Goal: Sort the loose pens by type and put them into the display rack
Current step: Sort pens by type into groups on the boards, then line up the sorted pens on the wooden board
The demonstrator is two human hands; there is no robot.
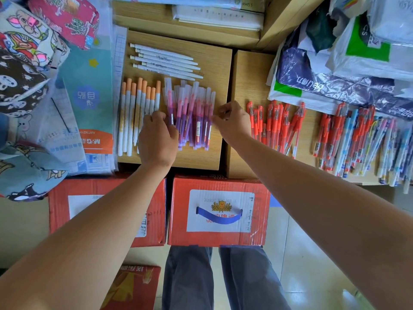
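As both hands close in on the pink-purple pens [192, 117], the pile sits tight between them on a wood-grain box top [214, 63]. The left hand [157, 135] curls its knuckles against the pile's left side, fingertips hidden, so I can't tell if it's holding one. The right hand [232, 121] pinches thumb to finger on the rightmost clear sleeve. Room is scarce: orange-capped white pens [136, 113] lie just outside the left hand, slim white pens [165, 61] lie beyond the fingertips, and the box edge runs right under the right hand. Past that wrist, glossy red gel pens [277, 126] fan across a second box [245, 74], with crinkled plastic bags [335, 70] beyond them. Red corrugated cartons [219, 211] sit below the forearms.
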